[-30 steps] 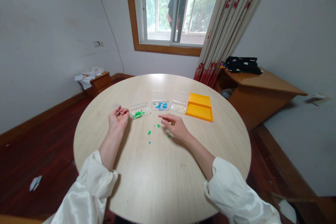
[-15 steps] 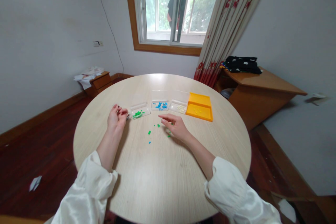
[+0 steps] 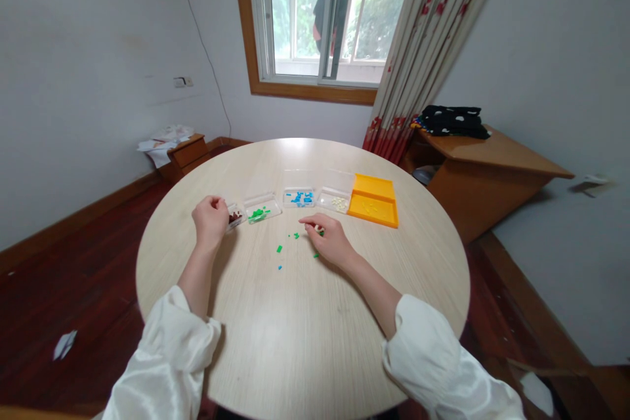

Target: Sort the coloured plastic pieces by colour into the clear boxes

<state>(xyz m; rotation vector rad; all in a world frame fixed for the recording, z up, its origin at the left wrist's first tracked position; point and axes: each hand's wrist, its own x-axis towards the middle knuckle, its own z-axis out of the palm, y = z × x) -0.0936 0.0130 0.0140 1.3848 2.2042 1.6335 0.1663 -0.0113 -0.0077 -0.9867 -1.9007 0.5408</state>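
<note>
My left hand (image 3: 210,222) is closed in a pinch at the left, beside a clear box with small brown pieces (image 3: 235,216); whatever its fingertips hold is hidden. Over the middle of the table, my right hand (image 3: 331,237) has curled fingers, with the index finger reaching left. A small patch of green and white shows by its fingers, too small to name. Left of it lie a green rectangular piece (image 3: 279,249), a few tiny green bits (image 3: 296,235) and a blue piece (image 3: 280,268). Another green piece (image 3: 315,255) is just below the hand.
Across the round table (image 3: 295,341) stand open clear boxes with green pieces (image 3: 258,214), blue pieces (image 3: 301,198) and cream pieces (image 3: 338,203). The open yellow case (image 3: 374,209) ends the row at right. A wooden desk (image 3: 492,170) stands beyond the table.
My left hand has turned over from palm up and moved slightly left, its fingers now closed, uncovering the box of brown pieces. My right hand has curled a little more.
</note>
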